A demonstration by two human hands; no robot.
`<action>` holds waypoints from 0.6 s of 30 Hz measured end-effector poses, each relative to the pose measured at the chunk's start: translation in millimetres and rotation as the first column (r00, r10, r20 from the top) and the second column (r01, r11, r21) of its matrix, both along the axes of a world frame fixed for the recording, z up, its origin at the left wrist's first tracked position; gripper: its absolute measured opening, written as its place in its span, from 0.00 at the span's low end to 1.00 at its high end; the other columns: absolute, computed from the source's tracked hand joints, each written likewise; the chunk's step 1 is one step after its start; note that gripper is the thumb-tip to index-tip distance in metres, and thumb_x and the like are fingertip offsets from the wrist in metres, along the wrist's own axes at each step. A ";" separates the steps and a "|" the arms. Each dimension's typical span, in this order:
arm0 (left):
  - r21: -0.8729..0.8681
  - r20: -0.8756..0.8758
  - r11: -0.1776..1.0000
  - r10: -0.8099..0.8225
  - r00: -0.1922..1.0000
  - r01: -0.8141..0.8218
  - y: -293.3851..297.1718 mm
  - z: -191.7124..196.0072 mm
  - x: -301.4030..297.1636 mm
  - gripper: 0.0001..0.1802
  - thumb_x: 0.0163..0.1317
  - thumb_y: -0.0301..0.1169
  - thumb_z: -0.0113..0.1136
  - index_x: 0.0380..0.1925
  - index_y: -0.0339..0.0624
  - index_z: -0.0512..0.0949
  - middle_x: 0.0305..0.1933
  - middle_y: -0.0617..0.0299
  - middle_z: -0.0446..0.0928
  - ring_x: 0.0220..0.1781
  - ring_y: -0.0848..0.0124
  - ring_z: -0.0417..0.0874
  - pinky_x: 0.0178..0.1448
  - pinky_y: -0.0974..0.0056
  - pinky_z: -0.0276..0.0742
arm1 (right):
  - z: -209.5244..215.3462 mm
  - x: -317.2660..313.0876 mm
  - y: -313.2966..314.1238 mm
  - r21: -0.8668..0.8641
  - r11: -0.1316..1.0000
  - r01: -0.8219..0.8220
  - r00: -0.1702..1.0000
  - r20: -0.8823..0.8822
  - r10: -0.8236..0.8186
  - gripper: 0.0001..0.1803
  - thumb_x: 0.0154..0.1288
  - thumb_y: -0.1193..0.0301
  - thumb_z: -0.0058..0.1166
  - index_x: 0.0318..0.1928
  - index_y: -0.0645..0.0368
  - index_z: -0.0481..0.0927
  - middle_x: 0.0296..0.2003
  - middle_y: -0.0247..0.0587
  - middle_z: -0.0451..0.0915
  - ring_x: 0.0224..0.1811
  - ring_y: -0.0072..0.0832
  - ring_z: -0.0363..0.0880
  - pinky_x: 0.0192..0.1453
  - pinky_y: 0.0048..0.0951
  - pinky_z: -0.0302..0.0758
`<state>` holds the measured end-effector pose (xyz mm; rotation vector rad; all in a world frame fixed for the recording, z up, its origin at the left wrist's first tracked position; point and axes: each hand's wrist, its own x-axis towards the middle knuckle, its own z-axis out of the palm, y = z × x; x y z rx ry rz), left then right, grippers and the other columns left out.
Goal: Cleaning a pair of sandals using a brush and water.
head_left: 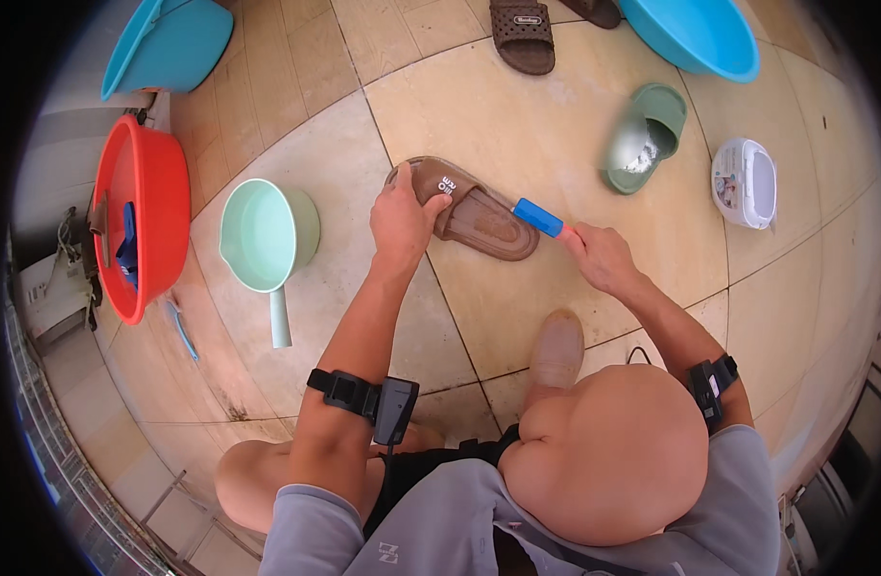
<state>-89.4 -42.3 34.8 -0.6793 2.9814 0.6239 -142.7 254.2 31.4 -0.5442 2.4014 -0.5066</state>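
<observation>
A brown slide sandal (488,219) lies on the tiled floor in front of me, its strap toward the left. My left hand (402,219) grips the sandal at its strap end, thumb on the strap. In my right hand (602,254) is a blue brush (538,218) with a pinkish handle, fingers closed round the handle. The brush's head is at the sandal's heel end, over its footbed edge; its bristles are hard to make out. Farther off to the right, a green slipper (651,137) has white foam or powder on it.
At left stand a pale green dipper (270,235) and a red basin (159,216) holding sandals. A blue brush (184,334) lies near them. Blue basins (186,53) (706,36) stand farther off, with a brown sandal (524,36) between. A white tub (745,184) is at right.
</observation>
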 end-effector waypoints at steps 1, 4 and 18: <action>0.016 0.040 0.999 -0.039 0.998 0.039 0.0 5.4 -1.7 0.42 0.54 0.53 0.70 0.65 0.43 0.69 0.39 0.42 0.82 0.42 0.48 0.84 0.45 0.53 0.80 | 14.3 3.3 5.5 0.055 0.997 -0.052 0.998 -0.025 0.054 0.25 0.74 0.53 0.39 0.38 0.63 0.79 0.28 0.59 0.81 0.35 0.56 0.82 0.41 0.54 0.76; -0.037 0.094 0.977 -0.207 0.974 0.211 -0.8 18.7 -3.9 0.38 0.57 0.54 0.66 0.64 0.48 0.72 0.41 0.41 0.82 0.44 0.48 0.84 0.45 0.53 0.81 | 16.4 -3.2 -18.1 0.073 0.982 -0.176 0.977 -0.108 0.183 0.22 0.75 0.57 0.41 0.38 0.66 0.76 0.25 0.59 0.81 0.32 0.55 0.82 0.38 0.52 0.76; 0.004 0.225 0.934 -0.350 0.909 0.358 0.3 20.3 -17.5 0.28 0.60 0.46 0.66 0.53 0.37 0.77 0.53 0.50 0.74 0.57 0.51 0.74 0.60 0.55 0.76 | 3.3 -7.0 -31.9 0.017 0.993 -0.119 0.987 -0.105 0.120 0.21 0.73 0.57 0.45 0.37 0.63 0.81 0.28 0.58 0.83 0.33 0.53 0.84 0.40 0.50 0.79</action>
